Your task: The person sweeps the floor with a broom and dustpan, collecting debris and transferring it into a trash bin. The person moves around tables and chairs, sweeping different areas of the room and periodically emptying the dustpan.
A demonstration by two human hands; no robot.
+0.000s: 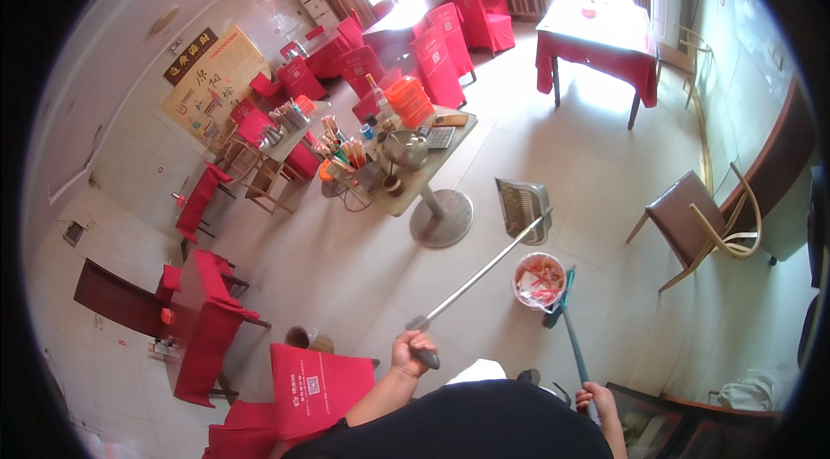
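Observation:
My left hand [414, 353] grips the dark handle end of a long-handled dustpan [524, 209]. Its metal pole slants away to the right, and the pan is at or just above the tiled floor beyond the bin. Lower right, my right hand [598, 399] is closed around the grey-green shaft of a broom [574, 345]. The green broom head [563, 303] is down by the right side of a round waste bin [521, 290], apparently touching it. Inside the bin, lined with a clear bag, lie red and white scraps [540, 282].
A table [395, 200] with a metal base [441, 219] carries chopsticks, bottles and a kettle. A brown chair [687, 219] stands at right, a red-covered chair [324, 388] at lower left. Beyond are a red-clothed table [593, 63] and another small bin [299, 337].

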